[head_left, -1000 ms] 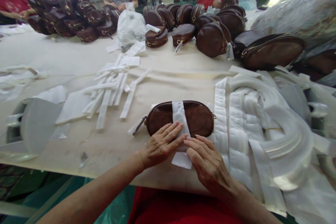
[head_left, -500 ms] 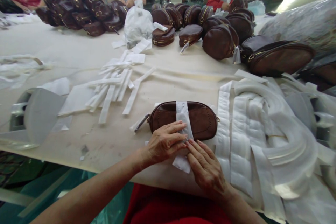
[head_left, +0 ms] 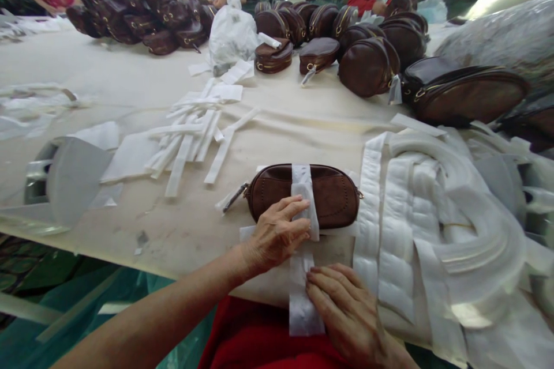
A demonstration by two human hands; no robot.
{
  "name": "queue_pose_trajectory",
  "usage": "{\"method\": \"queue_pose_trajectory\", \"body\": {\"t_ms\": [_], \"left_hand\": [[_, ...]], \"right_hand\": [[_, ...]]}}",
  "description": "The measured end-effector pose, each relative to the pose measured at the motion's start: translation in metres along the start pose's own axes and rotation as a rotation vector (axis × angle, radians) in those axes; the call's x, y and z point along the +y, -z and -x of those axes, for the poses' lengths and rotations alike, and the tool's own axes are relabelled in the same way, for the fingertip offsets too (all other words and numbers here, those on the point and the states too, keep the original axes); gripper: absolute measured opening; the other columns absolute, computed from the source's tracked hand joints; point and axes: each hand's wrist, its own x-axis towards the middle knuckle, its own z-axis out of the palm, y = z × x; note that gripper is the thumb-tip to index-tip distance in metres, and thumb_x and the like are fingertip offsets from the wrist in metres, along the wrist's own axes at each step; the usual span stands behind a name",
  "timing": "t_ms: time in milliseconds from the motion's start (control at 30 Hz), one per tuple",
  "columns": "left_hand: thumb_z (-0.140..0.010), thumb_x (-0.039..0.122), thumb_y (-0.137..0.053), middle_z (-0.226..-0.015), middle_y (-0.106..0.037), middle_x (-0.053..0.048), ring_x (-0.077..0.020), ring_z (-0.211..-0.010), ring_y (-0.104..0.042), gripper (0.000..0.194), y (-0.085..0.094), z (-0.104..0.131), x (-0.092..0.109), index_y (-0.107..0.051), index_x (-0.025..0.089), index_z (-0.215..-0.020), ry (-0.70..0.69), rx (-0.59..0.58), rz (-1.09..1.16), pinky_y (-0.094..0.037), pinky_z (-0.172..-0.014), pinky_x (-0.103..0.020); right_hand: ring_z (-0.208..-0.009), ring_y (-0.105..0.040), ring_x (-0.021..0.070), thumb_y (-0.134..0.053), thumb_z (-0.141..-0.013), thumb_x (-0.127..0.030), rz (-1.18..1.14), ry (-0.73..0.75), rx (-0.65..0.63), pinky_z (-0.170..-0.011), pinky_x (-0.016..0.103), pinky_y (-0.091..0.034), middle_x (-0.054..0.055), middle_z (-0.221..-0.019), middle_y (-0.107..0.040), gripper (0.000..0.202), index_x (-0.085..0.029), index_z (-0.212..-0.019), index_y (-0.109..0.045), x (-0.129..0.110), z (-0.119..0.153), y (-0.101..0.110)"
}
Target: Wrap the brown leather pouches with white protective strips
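A dark brown oval leather bag [head_left: 335, 199] lies flat on the table with a white wrapping strip [head_left: 302, 176] across its middle. On its left end hangs a zip pull [head_left: 235, 199] covered in clear film. My left hand [head_left: 281, 230] rests on the strip at the bag's lower edge, fingers stretched and a little apart. Nearer my body, a lower length of white strip [head_left: 303, 314] runs toward the table's front edge. My right hand [head_left: 346, 305] has its fingertips together at that strip's right side; its thumb is hidden.
Loose white strips [head_left: 186, 144] lie to the left, near a grey holder [head_left: 64, 184]. Stacked white padding strips [head_left: 398, 230] lie at right. Several brown bags [head_left: 367, 66] and a white plastic bag [head_left: 234, 34] stand farther back. Other people work across the table.
My right hand has moved down toward my body, away from the left hand. More of the lower strip shows, its end now nearer me. My left hand stays on the bag.
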Motion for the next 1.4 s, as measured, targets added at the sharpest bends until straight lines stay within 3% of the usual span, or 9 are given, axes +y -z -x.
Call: {"method": "queue_pose_trajectory", "body": {"t_ms": [233,500,667,867,1067,1233,1400], "left_hand": [[-0.088,0.019,-0.054,-0.119,-0.061,-0.011,-0.0249,-0.118,-0.053,0.011,-0.006,0.008,0.001,-0.064,0.015,-0.087,-0.049,0.044,-0.059,-0.051,-0.095,-0.039],[-0.089,0.017,-0.052,-0.119,-0.06,-0.013,-0.0252,-0.117,-0.053,0.011,-0.011,0.01,-0.001,-0.063,0.014,-0.089,-0.121,0.103,-0.125,-0.052,-0.094,-0.04],[-0.09,0.014,-0.049,-0.122,-0.057,-0.015,-0.0271,-0.12,-0.05,0.013,-0.01,0.012,0.001,-0.061,0.012,-0.094,-0.139,0.1,-0.123,-0.051,-0.095,-0.042],[-0.09,0.013,-0.048,-0.111,-0.057,-0.011,-0.0228,-0.115,-0.05,0.014,-0.007,0.014,0.0,-0.06,0.013,-0.097,-0.131,0.106,-0.082,-0.05,-0.096,-0.039],[-0.084,0.006,-0.04,-0.104,-0.06,-0.009,-0.0198,-0.111,-0.051,0.025,-0.006,0.015,-0.007,-0.06,0.014,-0.096,-0.16,0.105,0.058,-0.049,-0.096,-0.036],[-0.078,0.006,-0.039,-0.106,-0.063,-0.011,-0.0216,-0.115,-0.052,0.028,0.0,0.016,-0.008,-0.06,0.012,-0.097,-0.121,0.012,0.178,-0.049,-0.098,-0.037],[-0.076,0.01,-0.044,-0.112,-0.062,-0.017,-0.0263,-0.121,-0.049,0.026,0.001,0.021,-0.01,-0.06,0.01,-0.096,-0.108,0.016,0.23,-0.049,-0.098,-0.042]], "right_hand": [[-0.082,-0.065,0.015,-0.037,-0.079,0.001,-0.04,-0.029,-0.02,-0.089,0.029,-0.046,0.007,-0.082,-0.071,0.032,-0.012,-0.09,-0.064,-0.01,0.002,0.005],[-0.082,-0.066,0.0145,-0.032,-0.091,-0.007,-0.011,0.0,-0.008,-0.096,0.029,-0.043,0.007,-0.079,-0.071,0.031,-0.013,-0.088,-0.063,-0.021,0.008,0.013],[-0.082,-0.066,0.0157,-0.032,-0.091,-0.007,-0.018,0.018,-0.054,-0.094,0.031,-0.044,0.007,-0.081,-0.072,0.031,-0.013,-0.092,-0.063,-0.018,-0.007,0.025],[-0.079,-0.064,0.0172,-0.038,-0.084,-0.001,-0.102,0.032,0.005,-0.084,0.033,-0.047,0.009,-0.078,-0.068,0.026,-0.012,-0.088,-0.061,0.013,-0.051,0.033],[-0.072,-0.061,0.0147,-0.045,-0.085,-0.003,-0.078,0.012,0.039,-0.071,0.03,-0.047,0.006,-0.076,-0.067,0.021,-0.016,-0.082,-0.061,0.06,-0.088,0.018],[-0.073,-0.061,0.015,-0.049,-0.085,-0.008,-0.087,-0.17,0.042,-0.069,0.029,-0.047,0.003,-0.076,-0.066,0.02,-0.019,-0.075,-0.063,0.084,-0.095,-0.006],[-0.074,-0.059,0.0159,-0.056,-0.085,-0.021,-0.104,-0.469,0.023,-0.069,0.029,-0.046,0.003,-0.079,-0.063,0.018,-0.021,-0.069,-0.064,0.093,-0.089,-0.026]]}}
